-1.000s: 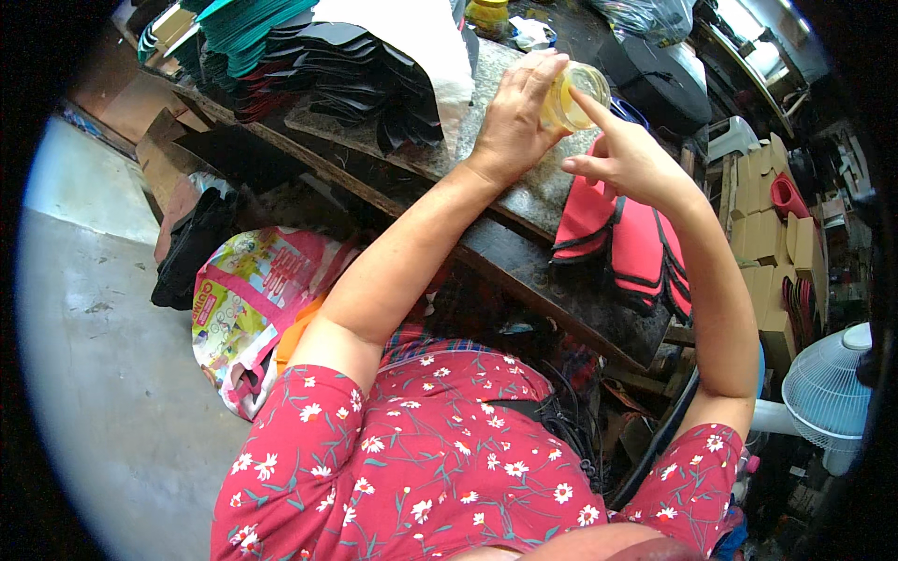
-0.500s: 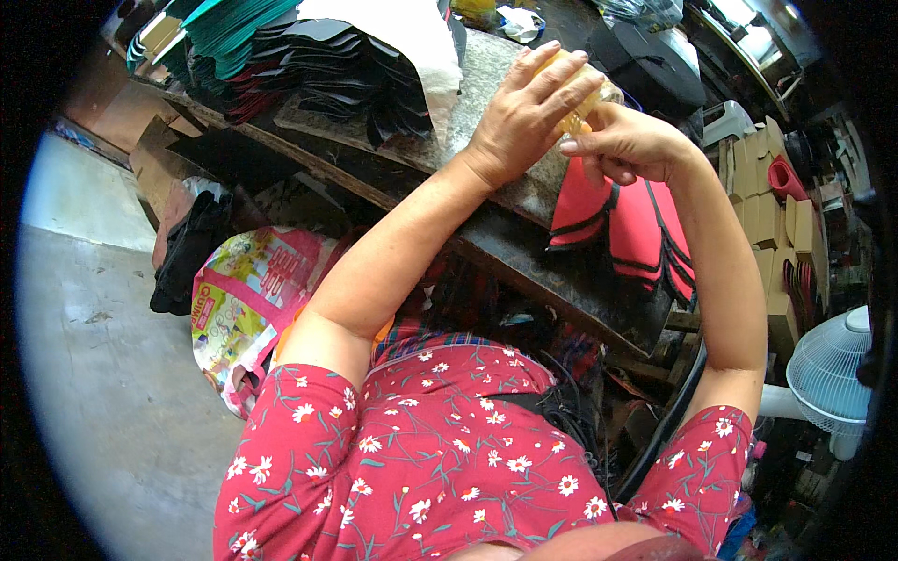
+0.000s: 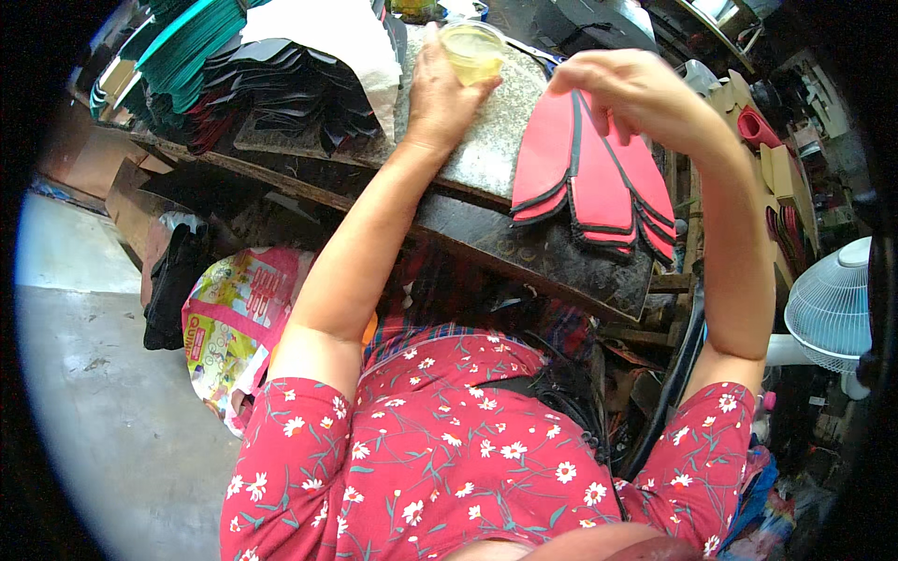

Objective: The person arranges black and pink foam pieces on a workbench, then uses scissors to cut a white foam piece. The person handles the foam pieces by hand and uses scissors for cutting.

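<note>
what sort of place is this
Probably a small workshop that makes things from cut sheet material: it has a stack of teal sheets, a stack of black cut pieces and black-edged pink pieces.

A: What did the wearer have on?
B: Crimson top point(image 3: 449, 425). It had a white daisy print point(image 3: 566, 471), reddish centres, green stems and leaves.
A: Sleeves point(image 3: 304, 449)?
B: Short, same print; they stopped above the elbows point(image 3: 329, 335). Left hand point(image 3: 445, 101) and right hand point(image 3: 629, 98) were bare.
A: Past the top?
B: Plaid cloth point(image 3: 398, 344) showed, mostly dark with red and blue.
</note>
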{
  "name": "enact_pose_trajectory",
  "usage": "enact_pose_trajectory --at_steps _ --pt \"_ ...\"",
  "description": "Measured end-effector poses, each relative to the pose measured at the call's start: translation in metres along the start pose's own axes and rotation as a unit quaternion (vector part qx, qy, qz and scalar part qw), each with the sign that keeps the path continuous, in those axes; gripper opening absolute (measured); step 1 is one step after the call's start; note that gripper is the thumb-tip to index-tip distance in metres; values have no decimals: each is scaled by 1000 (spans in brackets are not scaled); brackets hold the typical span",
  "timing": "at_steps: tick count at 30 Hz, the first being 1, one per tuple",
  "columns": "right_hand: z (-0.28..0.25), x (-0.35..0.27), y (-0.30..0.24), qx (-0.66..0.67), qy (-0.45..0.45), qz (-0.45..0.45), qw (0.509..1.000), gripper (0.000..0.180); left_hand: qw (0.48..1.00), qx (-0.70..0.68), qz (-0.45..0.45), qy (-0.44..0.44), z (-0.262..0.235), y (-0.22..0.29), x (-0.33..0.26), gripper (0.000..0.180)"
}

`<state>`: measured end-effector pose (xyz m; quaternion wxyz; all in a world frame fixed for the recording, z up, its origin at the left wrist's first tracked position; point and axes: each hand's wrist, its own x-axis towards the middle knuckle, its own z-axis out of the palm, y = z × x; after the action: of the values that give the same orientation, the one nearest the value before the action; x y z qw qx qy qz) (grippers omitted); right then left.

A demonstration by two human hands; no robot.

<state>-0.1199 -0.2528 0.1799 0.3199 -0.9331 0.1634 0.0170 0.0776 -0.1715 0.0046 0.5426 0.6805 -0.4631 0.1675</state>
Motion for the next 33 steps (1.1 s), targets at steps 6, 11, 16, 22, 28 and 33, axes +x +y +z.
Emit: enact_pose_trajectory --at_steps 6,11,16,22,28,33 --pt "-48 -87 8 4 318 -106 942 63 996 -34 -70 -34 -3 2 -2 128" --pt "-22 -98 88 8 383 -79 920 58 996 40 -25 -78 -32 39 -40 112" --pt "61 -84 162 61 320 110 939 67 963 -16 124 -237 -47 81 -79 100" --pt "88 -114 141 -5 300 71 951 78 936 -37 200 -286 -54 73 -71 49" --pt "99 -144 104 84 244 164 952 81 911 -62 197 -356 -87 74 -74 49" --pt "61 -111 128 -84 265 13 960 52 939 -115 121 -302 -73 71 -47 41"
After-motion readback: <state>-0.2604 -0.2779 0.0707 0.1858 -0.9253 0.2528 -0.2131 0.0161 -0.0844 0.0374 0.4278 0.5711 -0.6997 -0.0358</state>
